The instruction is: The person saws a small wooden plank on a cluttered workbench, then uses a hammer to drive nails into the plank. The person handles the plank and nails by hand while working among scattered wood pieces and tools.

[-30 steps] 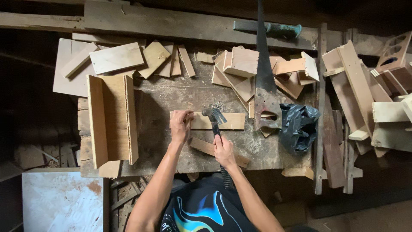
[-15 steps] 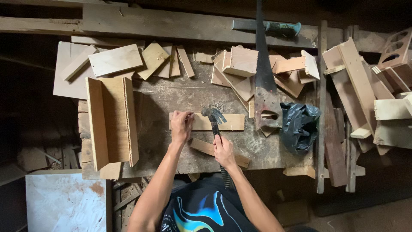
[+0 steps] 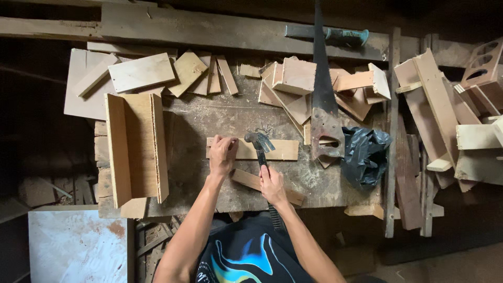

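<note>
U-shaped wooden assembly lies at bench left. Left hand pinches down on the flat wooden strip at bench centre. Right hand grips the claw hammer; its head has stayed on the strip since half a second ago, no swing begun

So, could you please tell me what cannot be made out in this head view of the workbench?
- Whether a nail stands under the left hand: the fingers cover that spot on the wooden strip.
- The hammer handle's lower end: hidden in the right hand.
- The contents of the black bag: closed folds.
- The loose nails: too small to count.
</note>
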